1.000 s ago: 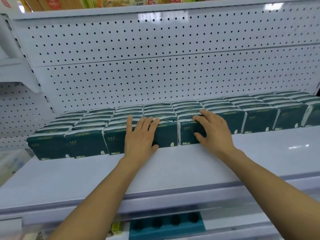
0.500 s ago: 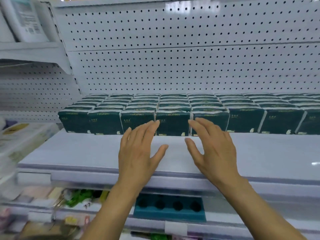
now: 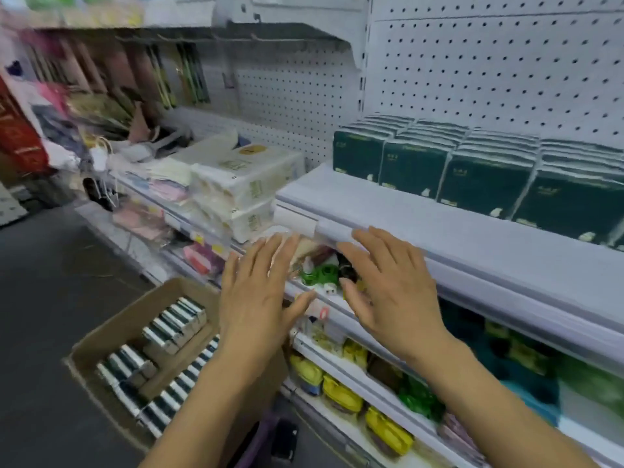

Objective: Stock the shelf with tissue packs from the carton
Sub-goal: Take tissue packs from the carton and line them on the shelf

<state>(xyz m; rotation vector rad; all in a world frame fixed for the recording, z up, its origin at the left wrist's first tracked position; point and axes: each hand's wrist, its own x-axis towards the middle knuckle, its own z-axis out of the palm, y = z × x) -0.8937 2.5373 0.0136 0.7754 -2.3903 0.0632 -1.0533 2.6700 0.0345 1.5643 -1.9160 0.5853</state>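
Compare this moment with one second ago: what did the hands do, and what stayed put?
Both hands let go of the front row of tissue packs and drew back off the shelf. The left hand and right hand now hover open, empty, toward the carton below. The packs stayed in their rows.

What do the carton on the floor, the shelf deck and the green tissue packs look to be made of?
Carton: brown corrugated cardboard by its look, matte, open flaps. Shelf: probably painted metal, smooth pale finish, with a perforated back panel behind. Tissue packs: likely thin plastic film wrap, dark green, faintly glossy; blur leaves this open.
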